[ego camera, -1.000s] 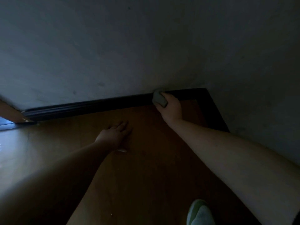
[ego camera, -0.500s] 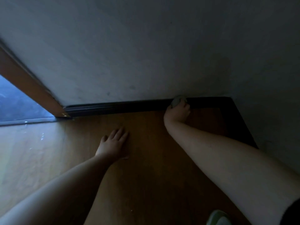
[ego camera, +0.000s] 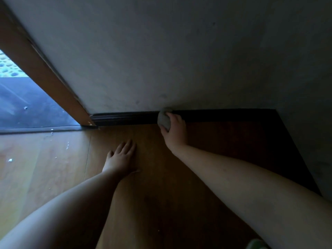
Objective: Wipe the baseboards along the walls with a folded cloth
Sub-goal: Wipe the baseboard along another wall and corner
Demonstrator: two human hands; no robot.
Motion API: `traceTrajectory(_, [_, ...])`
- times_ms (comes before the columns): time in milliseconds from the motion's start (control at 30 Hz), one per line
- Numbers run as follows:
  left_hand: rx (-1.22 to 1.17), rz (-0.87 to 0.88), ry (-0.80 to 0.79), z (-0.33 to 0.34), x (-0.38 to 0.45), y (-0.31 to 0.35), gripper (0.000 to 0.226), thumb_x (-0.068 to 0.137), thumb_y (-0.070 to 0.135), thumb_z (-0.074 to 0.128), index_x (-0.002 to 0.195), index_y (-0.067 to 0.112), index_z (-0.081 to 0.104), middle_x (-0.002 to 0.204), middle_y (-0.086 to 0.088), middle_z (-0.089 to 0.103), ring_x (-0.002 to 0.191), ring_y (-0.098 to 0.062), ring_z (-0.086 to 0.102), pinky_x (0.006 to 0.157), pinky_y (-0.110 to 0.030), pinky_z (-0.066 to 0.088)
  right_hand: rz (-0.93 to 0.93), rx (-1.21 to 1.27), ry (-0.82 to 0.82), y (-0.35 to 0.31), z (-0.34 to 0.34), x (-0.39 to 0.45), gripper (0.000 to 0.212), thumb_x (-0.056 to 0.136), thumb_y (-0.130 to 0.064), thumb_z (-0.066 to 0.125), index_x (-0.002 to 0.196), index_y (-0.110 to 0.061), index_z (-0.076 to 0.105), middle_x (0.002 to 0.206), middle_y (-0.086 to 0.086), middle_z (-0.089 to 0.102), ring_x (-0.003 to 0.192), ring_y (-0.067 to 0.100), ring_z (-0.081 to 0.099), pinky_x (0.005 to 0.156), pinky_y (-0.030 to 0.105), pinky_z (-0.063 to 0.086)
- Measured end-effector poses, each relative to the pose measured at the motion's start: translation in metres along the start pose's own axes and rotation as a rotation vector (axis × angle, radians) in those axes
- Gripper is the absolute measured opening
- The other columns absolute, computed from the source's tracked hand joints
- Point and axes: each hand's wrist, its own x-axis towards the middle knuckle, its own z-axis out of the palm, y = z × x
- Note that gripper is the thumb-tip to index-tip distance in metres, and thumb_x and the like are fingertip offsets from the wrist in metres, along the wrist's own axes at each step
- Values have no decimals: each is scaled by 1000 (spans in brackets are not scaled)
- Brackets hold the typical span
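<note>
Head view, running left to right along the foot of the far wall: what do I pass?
Wooden door frame → unwiped stretch of dark baseboard → grey cloth gripped by the right hand → more baseboard up to the corner.

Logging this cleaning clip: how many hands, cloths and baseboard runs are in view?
Hands: 2, the left hand flat on the wooden floor, the right hand gripping the cloth.
Cloths: 1, the grey cloth.
Baseboard runs: 2, the back baseboard and the side baseboard.
Total: 5.

The right hand (ego camera: pixel 173 130) hides much of the cloth (ego camera: pixel 163 119).
</note>
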Motion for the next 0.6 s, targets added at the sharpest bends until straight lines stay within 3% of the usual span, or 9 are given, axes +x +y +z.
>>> traceTrajectory(267, [21, 15, -75, -7, 7, 5, 112, 81, 68, 59, 155, 26, -14, 162, 1, -23, 151, -28, -11, 118, -60, 14, 12, -93, 100, 28, -28, 7, 55, 94, -28, 62, 143, -13, 43, 145, 9, 42, 134, 27, 39, 111, 37, 34])
traceTrajectory(467, [4, 47, -41, -10, -6, -21, 105, 86, 61, 60, 156, 30, -11, 164, 5, -17, 152, -21, -7, 120, -50, 15, 175, -92, 159, -8, 8, 7, 56, 93, -29, 63, 142, -13, 42, 144, 11, 37, 130, 31, 39, 104, 40, 39])
traceTrajectory(600, [-2, -25, -5, -7, -23, -47, 104, 86, 59, 62, 157, 29, -8, 165, 5, -14, 152, -20, -3, 120, -47, 20, 228, -108, 194, -26, 33, 4, 57, 93, -30, 63, 142, -13, 39, 145, 12, 35, 128, 32, 39, 102, 42, 41])
